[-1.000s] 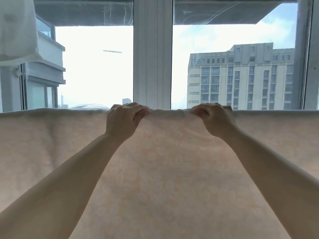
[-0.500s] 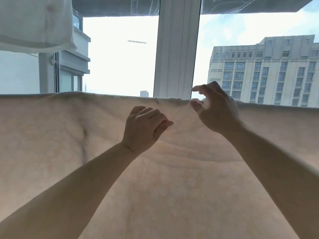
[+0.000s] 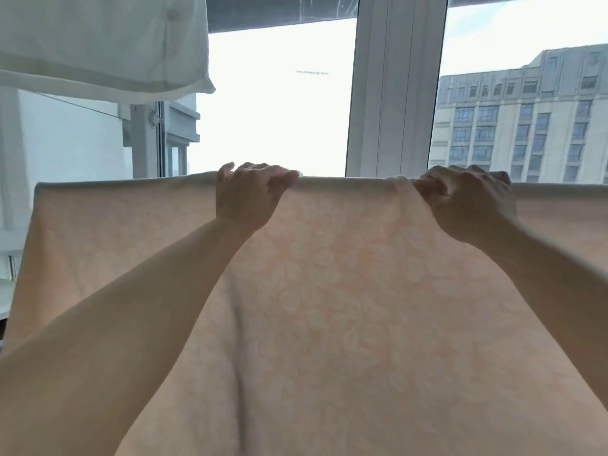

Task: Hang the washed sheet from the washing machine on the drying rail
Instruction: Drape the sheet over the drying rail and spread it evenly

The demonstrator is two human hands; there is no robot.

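The peach patterned sheet (image 3: 329, 307) hangs across the view, its top fold running level from left to right in front of the window frame (image 3: 394, 93), its cloth falling straight down. The left hand (image 3: 245, 199) curls its fingers (image 3: 260, 169) over the top edge and grips it. The right hand (image 3: 467, 200) grips the same edge, the cloth bunched at its thumb. Half a second ago both hands were off the fold, the left lower. A white cloth (image 3: 98, 41) hangs upper left.
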